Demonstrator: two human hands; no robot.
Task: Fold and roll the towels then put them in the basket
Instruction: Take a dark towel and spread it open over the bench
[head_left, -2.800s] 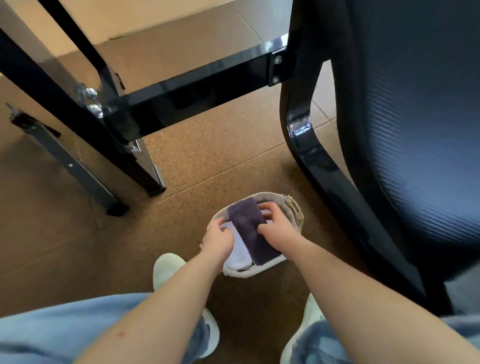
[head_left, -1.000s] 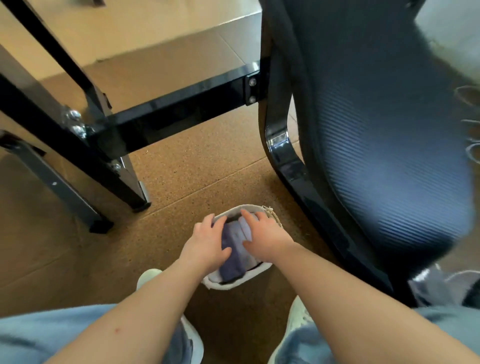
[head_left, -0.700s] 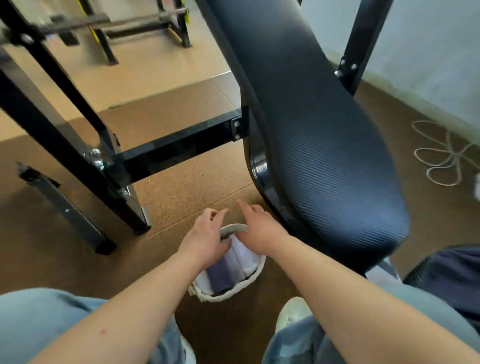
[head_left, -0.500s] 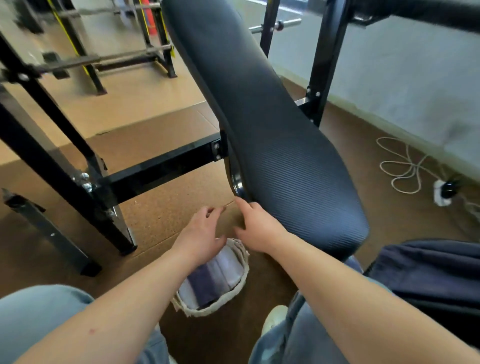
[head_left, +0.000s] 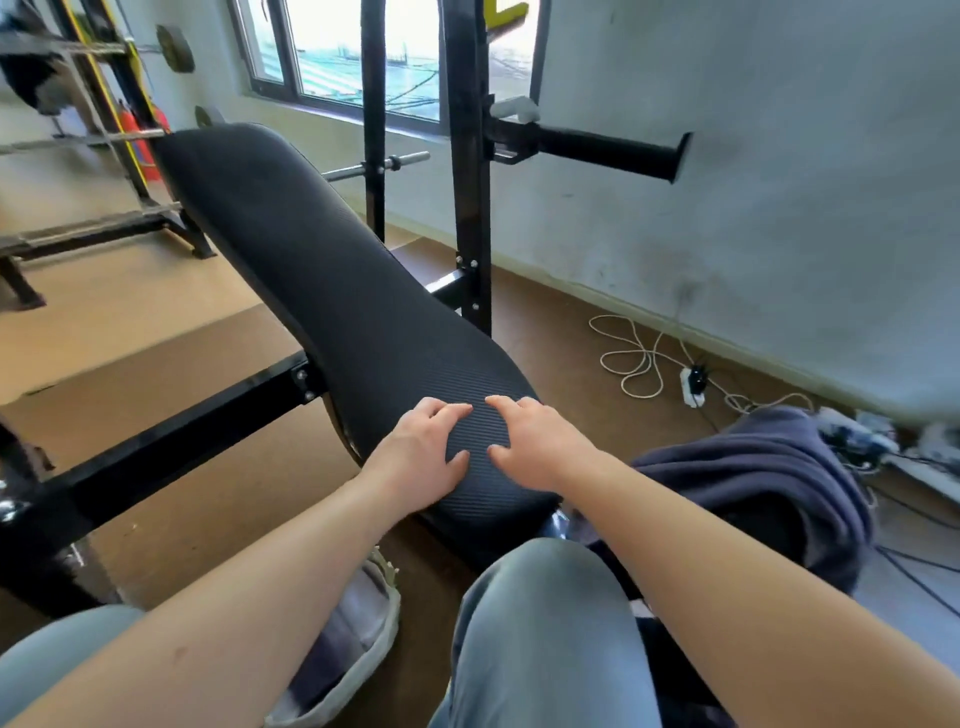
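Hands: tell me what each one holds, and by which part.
Nothing is held. The left hand and right hand are open over the bench pad, fingers loosely spread; the basket sits untouched on the floor.

Black on the bench pad (head_left: 363, 322), with fine ribbing across it in close parallel lines. Glossy black on the frame (head_left: 470, 208), matt black on the foam handle (head_left: 608, 153). Speckled cork-brown for the near floor mat (head_left: 249, 467) — paler, plain tan for the floor (head_left: 130, 291) farther left. Off-white on the basket (head_left: 374, 660) rim, with towels (head_left: 353, 613) inside in white and dusky lilac bands. Dark navy-purple, unpatterned, on the heaped towel (head_left: 769, 478) at right. Washed light blue on the jeans (head_left: 545, 623). White on the coiled cable (head_left: 634, 364). Pale grey-blue, smudged darker in patches, on the wall (head_left: 779, 208). Yellow edging on the black rack uprights (head_left: 111, 93), beside a red object (head_left: 137, 140) — too blurred to name.
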